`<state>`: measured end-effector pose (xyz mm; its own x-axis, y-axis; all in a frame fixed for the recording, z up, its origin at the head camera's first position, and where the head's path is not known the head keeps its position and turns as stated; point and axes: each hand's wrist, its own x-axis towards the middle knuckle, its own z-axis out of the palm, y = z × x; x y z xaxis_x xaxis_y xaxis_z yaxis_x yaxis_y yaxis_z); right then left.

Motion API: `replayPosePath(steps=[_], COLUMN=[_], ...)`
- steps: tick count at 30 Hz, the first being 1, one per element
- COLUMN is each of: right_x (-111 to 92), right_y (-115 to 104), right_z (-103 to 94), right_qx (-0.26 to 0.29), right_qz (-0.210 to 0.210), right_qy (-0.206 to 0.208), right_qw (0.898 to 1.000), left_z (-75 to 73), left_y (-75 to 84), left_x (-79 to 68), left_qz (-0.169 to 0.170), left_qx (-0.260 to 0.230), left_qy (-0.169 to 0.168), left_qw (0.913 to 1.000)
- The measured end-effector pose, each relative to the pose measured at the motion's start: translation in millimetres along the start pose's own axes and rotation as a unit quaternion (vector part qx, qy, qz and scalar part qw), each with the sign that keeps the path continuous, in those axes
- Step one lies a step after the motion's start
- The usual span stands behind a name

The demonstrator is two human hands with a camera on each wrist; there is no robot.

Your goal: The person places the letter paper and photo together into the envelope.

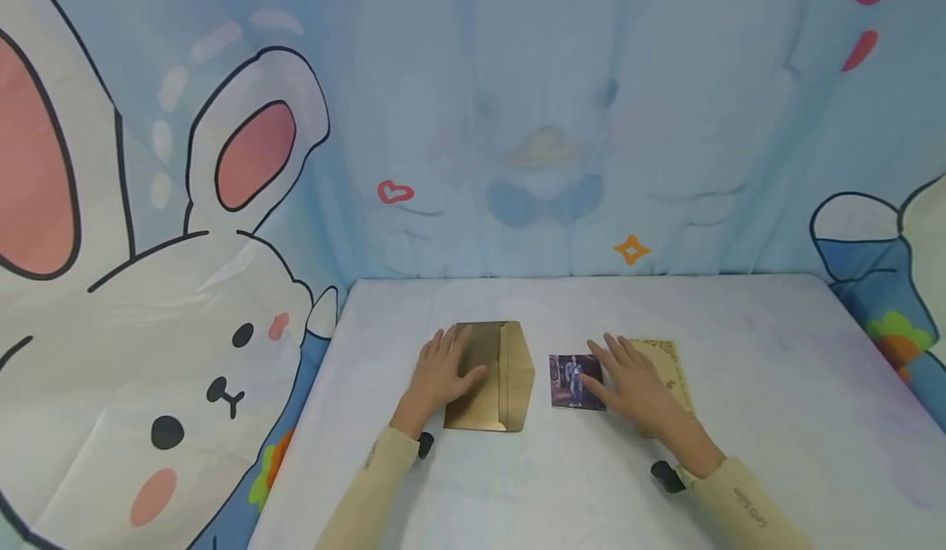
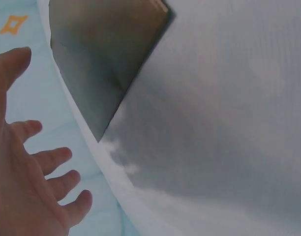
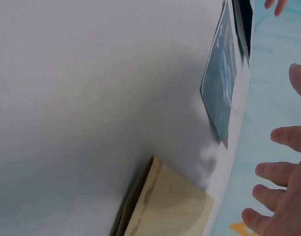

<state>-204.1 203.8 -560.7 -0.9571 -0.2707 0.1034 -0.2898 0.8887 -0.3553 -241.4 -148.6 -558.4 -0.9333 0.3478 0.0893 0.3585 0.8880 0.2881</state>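
A gold envelope [image 1: 484,402] lies on the white table with its flap unfolded to the right. My left hand [image 1: 438,373] is over its left side, fingers spread. In the left wrist view the envelope [image 2: 101,59] shows beyond the thumb, and the left hand [image 2: 27,167] holds nothing. To the right, a photo [image 1: 569,382] of a standing figure lies flat. My right hand [image 1: 631,386], fingers spread, overlaps the photo's right edge and a cream card with an ornate border [image 1: 668,361]. The right wrist view shows that hand [image 3: 288,182] with nothing in it, near the folded card [image 3: 175,201] and photo [image 3: 220,78].
The white-covered table [image 1: 473,492] runs back to a blue curtain [image 1: 473,123] printed with cartoon figures. A large printed rabbit [image 1: 148,353] fills the left side. Dark wrist devices [image 1: 668,477] sit by the cream sleeves.
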Motion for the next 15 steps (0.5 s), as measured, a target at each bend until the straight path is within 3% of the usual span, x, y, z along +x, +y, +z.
replayPosePath(steps=[6, 15], right_x=[7.3, 15.7], right_y=[-11.2, -29.8], right_z=[10.9, 20.3], right_qx=[-0.018, 0.000], right_qz=[-0.031, -0.058], right_qy=[0.009, 0.005], right_qw=[0.999, 0.998], left_z=[-5.6, -6.8], left_y=[-0.3, 1.5], left_x=[1.1, 6.7], left_qz=[-0.011, -0.007], left_qx=[0.005, 0.017], left_qy=[-0.030, -0.038], left_qw=[0.9995, 0.9991])
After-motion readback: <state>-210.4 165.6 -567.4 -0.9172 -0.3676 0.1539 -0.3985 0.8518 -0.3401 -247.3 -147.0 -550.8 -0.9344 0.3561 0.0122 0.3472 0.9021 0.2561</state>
